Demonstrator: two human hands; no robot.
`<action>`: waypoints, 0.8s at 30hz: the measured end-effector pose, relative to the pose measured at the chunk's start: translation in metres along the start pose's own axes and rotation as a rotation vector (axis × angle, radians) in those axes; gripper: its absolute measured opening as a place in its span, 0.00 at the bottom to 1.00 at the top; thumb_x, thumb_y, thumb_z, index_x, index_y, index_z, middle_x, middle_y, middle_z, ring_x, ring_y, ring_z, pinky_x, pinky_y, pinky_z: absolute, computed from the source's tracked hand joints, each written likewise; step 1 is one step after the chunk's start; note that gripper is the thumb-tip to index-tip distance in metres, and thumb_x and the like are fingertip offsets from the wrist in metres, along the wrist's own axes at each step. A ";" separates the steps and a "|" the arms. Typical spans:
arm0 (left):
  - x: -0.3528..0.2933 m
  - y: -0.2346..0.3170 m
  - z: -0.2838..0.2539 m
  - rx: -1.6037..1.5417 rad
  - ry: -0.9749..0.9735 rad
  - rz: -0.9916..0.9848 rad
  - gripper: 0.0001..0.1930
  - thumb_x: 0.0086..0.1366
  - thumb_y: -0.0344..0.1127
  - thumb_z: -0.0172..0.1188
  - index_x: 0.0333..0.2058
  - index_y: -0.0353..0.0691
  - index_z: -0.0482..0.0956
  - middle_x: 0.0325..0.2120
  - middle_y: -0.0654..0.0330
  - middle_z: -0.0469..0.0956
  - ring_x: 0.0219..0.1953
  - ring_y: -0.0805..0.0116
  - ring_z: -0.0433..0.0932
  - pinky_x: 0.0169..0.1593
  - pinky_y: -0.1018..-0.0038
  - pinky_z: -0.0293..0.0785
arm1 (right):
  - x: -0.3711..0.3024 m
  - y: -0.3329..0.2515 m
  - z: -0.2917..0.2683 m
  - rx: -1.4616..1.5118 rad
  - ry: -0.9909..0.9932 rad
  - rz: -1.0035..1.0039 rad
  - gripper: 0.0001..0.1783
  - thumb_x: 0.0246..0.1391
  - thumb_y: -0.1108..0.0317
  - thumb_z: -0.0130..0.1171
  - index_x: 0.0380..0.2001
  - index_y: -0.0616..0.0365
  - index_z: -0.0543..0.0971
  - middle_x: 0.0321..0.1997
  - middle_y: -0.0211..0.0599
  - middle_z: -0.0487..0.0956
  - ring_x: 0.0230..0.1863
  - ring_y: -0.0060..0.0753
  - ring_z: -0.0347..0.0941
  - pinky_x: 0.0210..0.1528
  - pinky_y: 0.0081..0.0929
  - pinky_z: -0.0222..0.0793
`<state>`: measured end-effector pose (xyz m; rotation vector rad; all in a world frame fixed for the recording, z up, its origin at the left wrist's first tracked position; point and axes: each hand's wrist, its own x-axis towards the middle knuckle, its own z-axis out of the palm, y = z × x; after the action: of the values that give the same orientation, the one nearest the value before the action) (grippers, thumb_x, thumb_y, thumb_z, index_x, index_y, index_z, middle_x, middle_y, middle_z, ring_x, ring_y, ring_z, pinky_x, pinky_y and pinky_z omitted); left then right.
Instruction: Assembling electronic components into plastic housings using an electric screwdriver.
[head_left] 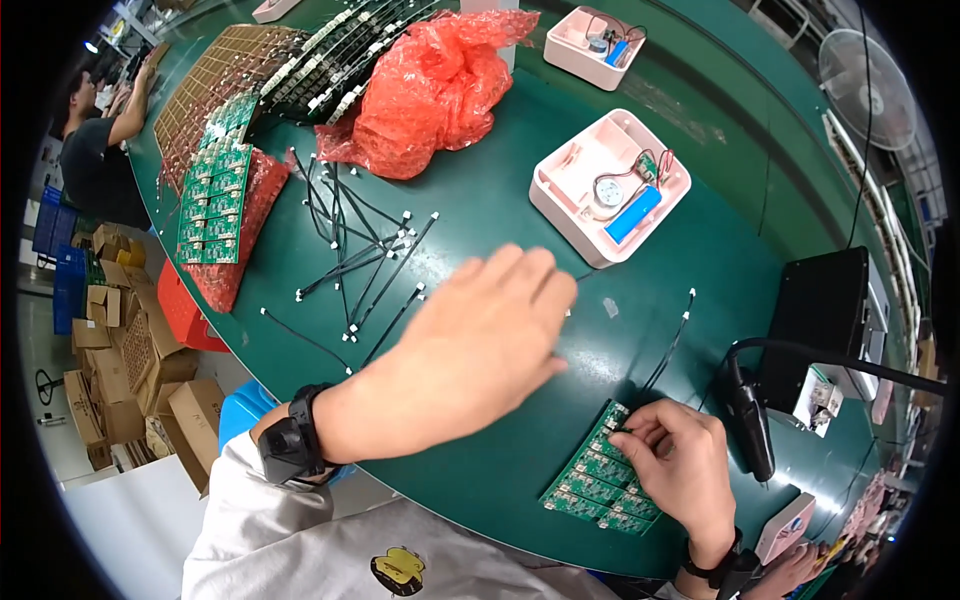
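From my end: green rectangular circuit-board panel (pixel 590 485) lies on the dark green bench (pixel 470 450), under and just left of the right hand (pixel 685 470). Right thumb and forefinger are pinched together at its upper part; I can't tell whether on the board or a cable end. Thin black cables with white plugs (pixel 687 315) lie just ahead of that hand. Left hand (pixel 490 320) is over the bench, blurred, fingers together and bent; can't tell if it grips anything. Ahead of both hands I've got a pinkish-white square plastic case (pixel 560 205) with a blue cylindrical cell (pixel 633 215) inside. Loose black cable pile (pixel 403 240): ahead-left of left hand. Crumpled red plastic wrap (pixel 430 100): farther beyond. Black-handled corded tool (pixel 748 420): right of right hand.
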<state>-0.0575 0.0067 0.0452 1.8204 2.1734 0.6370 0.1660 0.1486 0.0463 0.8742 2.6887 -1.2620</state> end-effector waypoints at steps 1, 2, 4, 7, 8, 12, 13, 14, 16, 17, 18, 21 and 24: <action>0.002 -0.004 -0.005 0.107 0.041 -0.122 0.20 0.61 0.37 0.72 0.46 0.34 0.76 0.41 0.52 0.74 0.46 0.50 0.75 0.52 0.58 0.72 | 0.000 0.002 0.001 -0.065 0.070 -0.078 0.12 0.46 0.79 0.77 0.29 0.68 0.81 0.25 0.41 0.82 0.23 0.30 0.79 0.27 0.26 0.74; -0.001 -0.009 -0.004 0.114 0.040 -0.122 0.20 0.61 0.37 0.72 0.46 0.34 0.76 0.41 0.52 0.74 0.46 0.50 0.75 0.52 0.58 0.72 | 0.000 0.004 0.003 -0.130 0.141 -0.155 0.12 0.45 0.79 0.77 0.30 0.67 0.81 0.26 0.40 0.82 0.24 0.31 0.79 0.28 0.26 0.74; -0.007 -0.024 0.009 0.122 0.034 -0.160 0.15 0.61 0.35 0.71 0.40 0.34 0.76 0.39 0.52 0.74 0.45 0.49 0.75 0.52 0.58 0.72 | -0.001 0.004 0.007 -0.190 0.221 -0.232 0.12 0.45 0.79 0.78 0.31 0.66 0.82 0.26 0.40 0.82 0.25 0.32 0.80 0.28 0.27 0.74; -0.007 -0.025 0.007 0.121 0.037 -0.139 0.12 0.61 0.33 0.70 0.35 0.33 0.76 0.36 0.51 0.75 0.44 0.47 0.75 0.52 0.57 0.72 | 0.000 -0.001 0.005 -0.177 0.308 -0.339 0.13 0.44 0.79 0.77 0.32 0.63 0.82 0.28 0.40 0.81 0.28 0.36 0.79 0.29 0.29 0.73; -0.007 -0.022 0.006 0.116 0.036 -0.111 0.11 0.62 0.32 0.69 0.33 0.33 0.76 0.35 0.51 0.76 0.44 0.47 0.76 0.51 0.57 0.73 | 0.000 -0.002 0.005 -0.172 0.320 -0.340 0.13 0.44 0.79 0.77 0.32 0.63 0.82 0.28 0.40 0.81 0.28 0.36 0.79 0.29 0.29 0.73; -0.006 -0.006 -0.008 -0.130 -0.083 -0.005 0.08 0.63 0.29 0.67 0.32 0.33 0.76 0.31 0.51 0.79 0.39 0.48 0.79 0.45 0.58 0.76 | -0.002 -0.012 0.012 -0.182 0.457 -0.460 0.15 0.42 0.78 0.78 0.35 0.60 0.83 0.31 0.37 0.81 0.30 0.36 0.79 0.27 0.30 0.72; -0.006 -0.002 -0.012 -0.248 -0.149 0.012 0.07 0.63 0.28 0.66 0.32 0.33 0.77 0.30 0.52 0.80 0.38 0.48 0.81 0.43 0.59 0.77 | 0.002 -0.014 0.015 -0.219 0.463 -0.532 0.15 0.42 0.77 0.77 0.35 0.60 0.84 0.32 0.36 0.81 0.31 0.36 0.79 0.27 0.30 0.72; -0.006 0.002 -0.016 -0.238 -0.170 0.035 0.07 0.63 0.28 0.66 0.32 0.33 0.77 0.30 0.52 0.80 0.38 0.48 0.81 0.43 0.59 0.77 | 0.005 -0.015 0.018 -0.259 0.468 -0.603 0.15 0.42 0.76 0.77 0.35 0.59 0.85 0.33 0.35 0.81 0.31 0.35 0.79 0.27 0.29 0.72; -0.005 0.014 -0.021 -0.423 -0.336 -0.045 0.06 0.63 0.28 0.66 0.33 0.33 0.78 0.28 0.53 0.83 0.33 0.53 0.84 0.39 0.63 0.79 | 0.006 -0.013 0.017 -0.307 0.481 -0.661 0.14 0.43 0.74 0.77 0.36 0.58 0.85 0.34 0.34 0.80 0.31 0.35 0.79 0.27 0.28 0.72; -0.004 0.018 -0.021 -0.514 -0.420 -0.088 0.06 0.64 0.27 0.67 0.34 0.33 0.78 0.27 0.54 0.84 0.31 0.56 0.86 0.37 0.65 0.80 | 0.005 -0.011 0.017 -0.344 0.492 -0.696 0.14 0.42 0.73 0.76 0.36 0.58 0.86 0.34 0.33 0.80 0.31 0.34 0.79 0.27 0.28 0.73; -0.005 0.020 -0.019 -0.509 -0.430 -0.077 0.06 0.64 0.27 0.67 0.34 0.33 0.78 0.27 0.54 0.84 0.31 0.56 0.86 0.37 0.65 0.80 | 0.005 -0.009 0.018 -0.379 0.498 -0.735 0.15 0.42 0.72 0.75 0.36 0.57 0.86 0.34 0.32 0.79 0.31 0.34 0.79 0.27 0.27 0.73; -0.007 0.019 -0.010 -0.583 -0.421 -0.010 0.07 0.64 0.27 0.68 0.37 0.32 0.81 0.27 0.57 0.86 0.29 0.63 0.87 0.35 0.71 0.81 | 0.000 -0.002 0.020 -0.441 0.520 -0.776 0.15 0.41 0.71 0.73 0.36 0.57 0.86 0.34 0.31 0.78 0.32 0.33 0.79 0.27 0.27 0.74; -0.004 0.015 -0.009 -0.576 -0.429 0.007 0.07 0.64 0.27 0.70 0.38 0.32 0.82 0.28 0.57 0.86 0.31 0.65 0.88 0.37 0.72 0.82 | -0.005 0.004 0.019 -0.483 0.537 -0.803 0.15 0.39 0.70 0.71 0.35 0.56 0.86 0.33 0.31 0.78 0.32 0.33 0.79 0.27 0.28 0.75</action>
<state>-0.0473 0.0031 0.0602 1.4832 1.5079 0.7024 0.1688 0.1348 0.0322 0.0358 3.7216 -0.3374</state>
